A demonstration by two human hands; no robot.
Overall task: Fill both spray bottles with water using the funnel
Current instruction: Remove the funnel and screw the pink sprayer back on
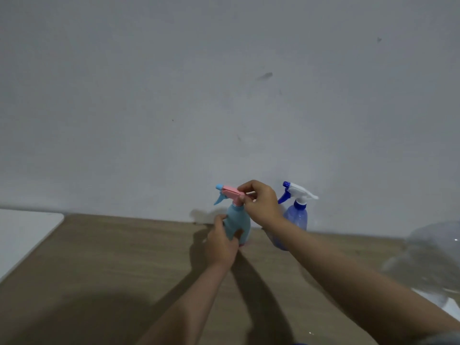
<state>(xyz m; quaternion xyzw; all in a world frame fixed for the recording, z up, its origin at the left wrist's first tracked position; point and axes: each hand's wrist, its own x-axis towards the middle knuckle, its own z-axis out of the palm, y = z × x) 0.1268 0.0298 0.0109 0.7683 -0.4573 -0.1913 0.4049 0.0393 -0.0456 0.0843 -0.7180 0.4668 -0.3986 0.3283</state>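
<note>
A light blue spray bottle (237, 221) with a pink trigger head (230, 192) stands upright on the wooden table (112, 257) near the wall. My left hand (220, 242) grips its body low down. My right hand (261, 204) pinches the back of the pink head. Just to the right, partly behind my right wrist, stands a translucent dark blue spray bottle (297, 216) with a white and blue trigger head (297, 192). No funnel is in sight.
A clear plastic container (433, 255), blurred, sits at the right edge of the table. A white surface (22, 232) adjoins the table at the left. A plain grey wall (224, 95) rises right behind the bottles.
</note>
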